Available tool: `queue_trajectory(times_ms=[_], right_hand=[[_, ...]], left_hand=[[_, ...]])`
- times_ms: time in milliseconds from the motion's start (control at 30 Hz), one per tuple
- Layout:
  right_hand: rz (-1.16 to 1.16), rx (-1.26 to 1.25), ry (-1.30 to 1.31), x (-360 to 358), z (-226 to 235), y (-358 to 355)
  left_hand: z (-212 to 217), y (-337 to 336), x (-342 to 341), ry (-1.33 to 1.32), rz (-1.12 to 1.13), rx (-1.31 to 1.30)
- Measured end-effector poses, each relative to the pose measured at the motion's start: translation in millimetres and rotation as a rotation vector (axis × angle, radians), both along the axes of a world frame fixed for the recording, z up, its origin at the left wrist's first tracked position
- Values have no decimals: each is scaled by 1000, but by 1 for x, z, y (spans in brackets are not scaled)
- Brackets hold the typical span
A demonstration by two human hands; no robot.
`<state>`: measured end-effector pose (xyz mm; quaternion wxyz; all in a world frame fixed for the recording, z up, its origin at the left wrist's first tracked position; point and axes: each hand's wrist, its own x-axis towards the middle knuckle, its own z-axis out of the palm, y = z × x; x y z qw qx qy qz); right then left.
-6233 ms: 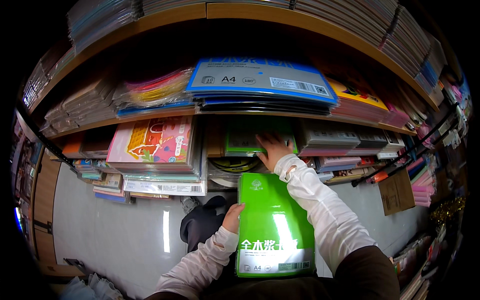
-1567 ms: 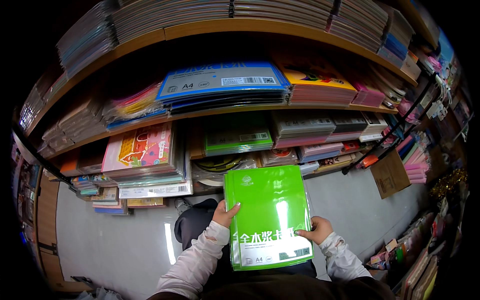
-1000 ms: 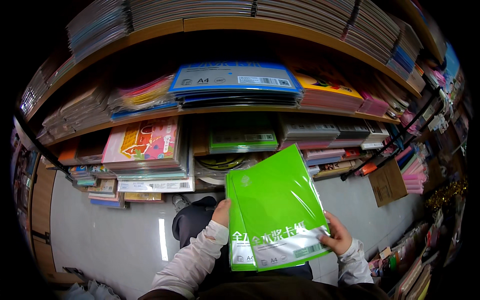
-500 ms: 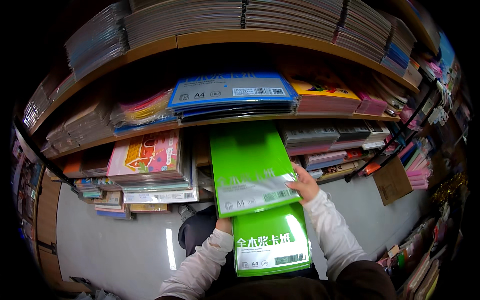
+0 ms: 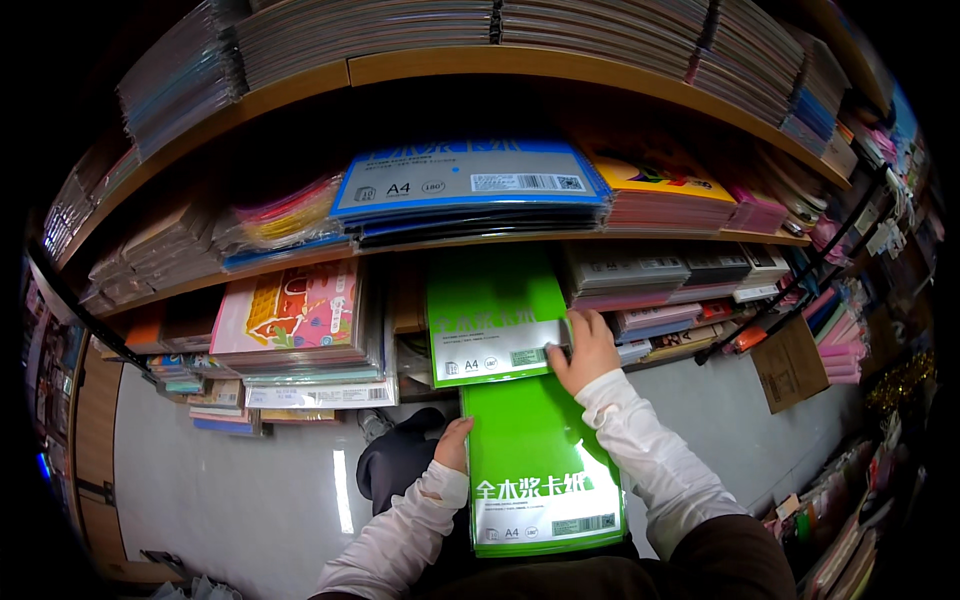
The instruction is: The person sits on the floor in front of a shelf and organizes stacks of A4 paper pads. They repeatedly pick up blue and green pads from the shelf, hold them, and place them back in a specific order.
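Note:
Two lots of green card paper packs with pale label bands lie before me. The upper green pack (image 5: 495, 300) reaches into the gap under the middle shelf. My right hand (image 5: 588, 352) grips its near right edge, thumb on top and the other fingers along the side. Below it, a lower stack of green packs (image 5: 525, 440) rests over my lap, its far end overlapped by the upper pack. At that stack's left edge is my left hand (image 5: 455, 447), closed against the side, some fingers hidden.
Blue-and-grey paper packs (image 5: 470, 185) lie on the middle shelf (image 5: 480, 240), beside yellow packs (image 5: 655, 180). Pink picture-covered packs (image 5: 290, 315) are stacked at left, grey packs (image 5: 625, 270) at right. A cardboard box (image 5: 788, 362) stands on the floor (image 5: 240, 480).
The upper green pack has slid away from me, farther under the shelf, with my right hand on it. More of the lower stack shows. My left hand has shifted slightly up its side.

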<state>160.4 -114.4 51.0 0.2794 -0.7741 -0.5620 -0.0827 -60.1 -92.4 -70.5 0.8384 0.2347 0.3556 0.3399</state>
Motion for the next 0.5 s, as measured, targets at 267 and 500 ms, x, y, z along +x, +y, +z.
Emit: queue_trajectory(times_ms=[267, 500], right_hand=[[346, -199, -272, -37, -4, 11], [286, -294, -143, -31, -6, 49]], left_hand=[[12, 0, 3, -21, 0, -29], [10, 2, -2, -23, 1, -29]])
